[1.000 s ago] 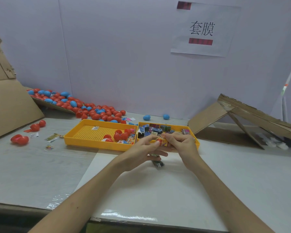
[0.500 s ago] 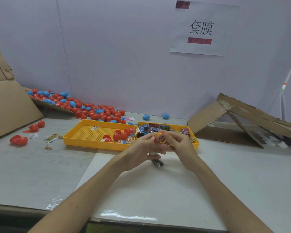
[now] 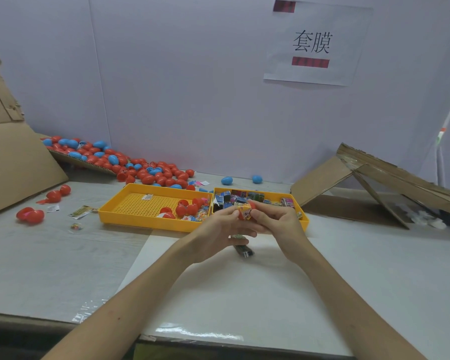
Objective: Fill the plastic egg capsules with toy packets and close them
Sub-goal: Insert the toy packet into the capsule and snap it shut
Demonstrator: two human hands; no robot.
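Both hands meet in front of the yellow tray [image 3: 151, 221]. My left hand [image 3: 218, 232] and my right hand [image 3: 273, 222] pinch a red egg capsule [image 3: 246, 213] between their fingertips, with a yellow toy packet pressed into its open mouth. The tray's left compartment holds a few red capsules [image 3: 186, 207] and small clear packets. Its right compartment [image 3: 278, 197] holds several printed toy packets. A dark packet [image 3: 243, 250] lies on the table under my hands, partly hidden.
A heap of red and blue egg capsules [image 3: 120, 162] spills from a cardboard sheet at the back left. Two blue eggs [image 3: 227, 180] lie by the wall. Loose red capsules [image 3: 31, 215] and scraps lie at left. Folded cardboard [image 3: 369, 188] stands at right.
Both hands have lifted slightly and turned the capsule; the yellow packet now shows more plainly at its mouth. Nothing else moved.
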